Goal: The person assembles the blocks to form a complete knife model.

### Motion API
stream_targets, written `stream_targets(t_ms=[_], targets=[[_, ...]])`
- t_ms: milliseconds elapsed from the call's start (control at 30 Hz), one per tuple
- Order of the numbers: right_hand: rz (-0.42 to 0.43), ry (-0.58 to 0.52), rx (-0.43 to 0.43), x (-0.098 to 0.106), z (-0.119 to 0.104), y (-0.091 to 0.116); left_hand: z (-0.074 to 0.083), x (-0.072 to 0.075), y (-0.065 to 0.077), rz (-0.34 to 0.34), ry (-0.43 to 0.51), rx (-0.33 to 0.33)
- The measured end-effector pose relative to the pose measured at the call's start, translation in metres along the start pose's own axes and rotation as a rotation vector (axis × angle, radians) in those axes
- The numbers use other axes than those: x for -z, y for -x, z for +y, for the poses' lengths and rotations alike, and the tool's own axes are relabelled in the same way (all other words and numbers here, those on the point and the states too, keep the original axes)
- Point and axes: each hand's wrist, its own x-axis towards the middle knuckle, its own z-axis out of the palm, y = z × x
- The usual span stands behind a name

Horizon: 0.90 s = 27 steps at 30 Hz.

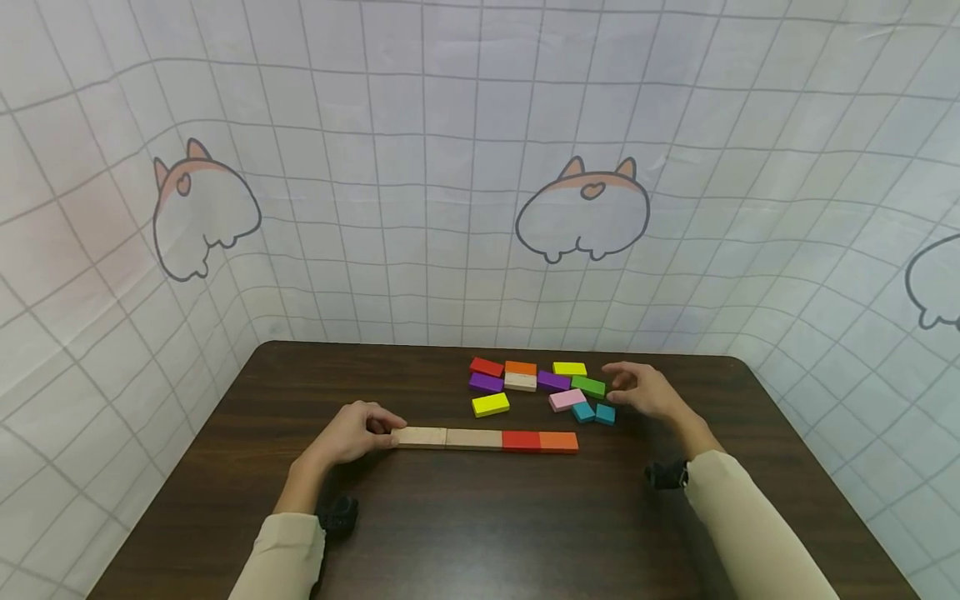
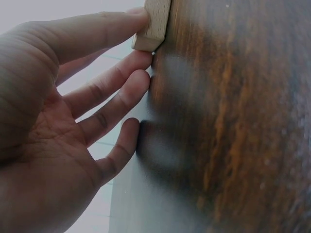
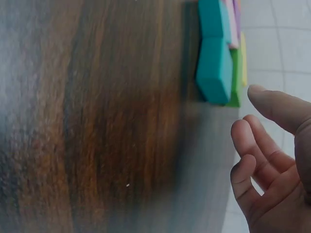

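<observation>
I see the left hand [image 1: 354, 433] pinching a wooden block [image 1: 422, 437], lower centre-left; the right hand [image 1: 643, 392], loosely spread right of centre, holds nothing near the green block [image 1: 589, 387]. Left index fingertip hidden.

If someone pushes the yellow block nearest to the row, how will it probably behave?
The yellow block will probably slide rather than roll, since its faces are flat. Tipping seems unlikely, as it lies on a broad side. It is probably stiff: its edges look straight.
</observation>
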Motion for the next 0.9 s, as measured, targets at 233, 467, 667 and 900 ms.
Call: stream_targets(t_ms=[233, 467, 667, 900], targets=[[-0.033, -0.023, -0.019, -0.004, 0.012, -0.006, 0.0, -0.001, 0.0, 0.0, -0.001, 0.018], [-0.071, -0.019, -0.04, -0.01, 0.015, -0.011, 0.0, -0.003, 0.001, -0.005, 0.02, 0.038], [-0.089, 0.023, -0.046, -0.012, 0.012, -0.019, -0.001, -0.002, 0.001, 0.011, 0.014, 0.036], [-0.1, 0.04, -0.069, -0.014, 0.011, -0.023, -0.002, -0.002, 0.0, 0.008, 0.013, 0.03]])
